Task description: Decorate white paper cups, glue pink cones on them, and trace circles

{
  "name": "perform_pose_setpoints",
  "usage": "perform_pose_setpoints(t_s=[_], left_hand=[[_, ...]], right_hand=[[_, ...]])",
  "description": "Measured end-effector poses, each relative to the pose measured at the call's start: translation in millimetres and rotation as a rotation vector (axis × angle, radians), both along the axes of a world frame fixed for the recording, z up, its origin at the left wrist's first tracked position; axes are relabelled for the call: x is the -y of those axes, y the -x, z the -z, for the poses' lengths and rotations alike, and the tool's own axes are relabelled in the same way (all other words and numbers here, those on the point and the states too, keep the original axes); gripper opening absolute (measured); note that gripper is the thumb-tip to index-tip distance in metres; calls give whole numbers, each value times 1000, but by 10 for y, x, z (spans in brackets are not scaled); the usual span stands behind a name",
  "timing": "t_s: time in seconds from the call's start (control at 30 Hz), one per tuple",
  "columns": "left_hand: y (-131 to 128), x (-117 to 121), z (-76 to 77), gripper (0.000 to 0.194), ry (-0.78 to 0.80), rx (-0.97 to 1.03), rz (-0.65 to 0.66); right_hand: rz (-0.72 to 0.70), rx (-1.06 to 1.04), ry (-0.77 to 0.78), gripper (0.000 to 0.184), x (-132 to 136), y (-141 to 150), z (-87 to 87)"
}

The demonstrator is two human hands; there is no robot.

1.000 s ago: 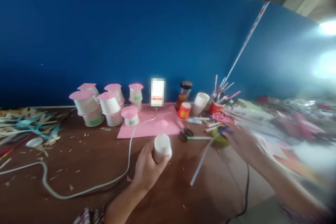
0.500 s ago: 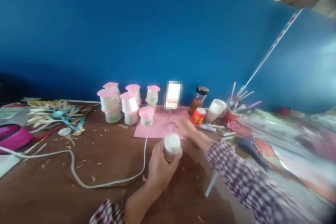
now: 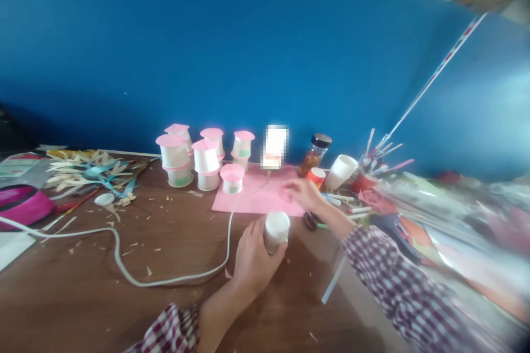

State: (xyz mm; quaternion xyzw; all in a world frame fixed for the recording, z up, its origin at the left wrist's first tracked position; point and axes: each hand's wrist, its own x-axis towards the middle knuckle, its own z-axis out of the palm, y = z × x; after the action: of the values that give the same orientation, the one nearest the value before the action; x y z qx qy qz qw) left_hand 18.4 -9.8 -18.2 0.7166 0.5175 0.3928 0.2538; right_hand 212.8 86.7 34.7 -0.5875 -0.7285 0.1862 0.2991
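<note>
Over the brown table, my left hand (image 3: 254, 262) is wrapped round a white paper cup (image 3: 276, 231) held with one end facing up. My right hand (image 3: 304, 193) is above the right part of a pink paper sheet (image 3: 265, 204). Its fingers are bent together, and a bit of pink shows at the tips; I cannot make out what they hold. Beyond my left hand stand several white cups (image 3: 174, 151) with pink paper tops, some stacked in pairs, and a single short pink-topped cup (image 3: 232, 179) on the sheet's left side.
A white cable (image 3: 174, 281) curves across the table to a blurred-out phone (image 3: 274, 149). At the back right are a dark-lidded jar (image 3: 314, 154), a red cup (image 3: 316, 176) and a white tube (image 3: 342, 171). Black scissors handles (image 3: 309, 220) lie by my right wrist; plastic-wrapped materials (image 3: 447, 215) crowd the right.
My right hand has moved right across the pink sheet, away from its middle. The left hand keeps its hold on the cup. The view has shifted slightly.
</note>
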Motion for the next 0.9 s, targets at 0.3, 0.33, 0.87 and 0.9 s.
perform_pose_setpoints(t_s=[0.3, 0.33, 0.87, 0.9], left_hand=[[-1, 7, 13, 51, -64, -50, 11], [1, 6, 15, 50, -74, -58, 16], [10, 19, -2, 48, -83, -85, 12], [10, 18, 4, 48, -86, -86, 12]], right_hand=[[-143, -179, 36, 25, 543, 40, -470], [-159, -157, 38, 22, 603, 75, -511], [-487, 291, -249, 22, 789, 286, -453], [-486, 290, -253, 22, 790, 288, -444]])
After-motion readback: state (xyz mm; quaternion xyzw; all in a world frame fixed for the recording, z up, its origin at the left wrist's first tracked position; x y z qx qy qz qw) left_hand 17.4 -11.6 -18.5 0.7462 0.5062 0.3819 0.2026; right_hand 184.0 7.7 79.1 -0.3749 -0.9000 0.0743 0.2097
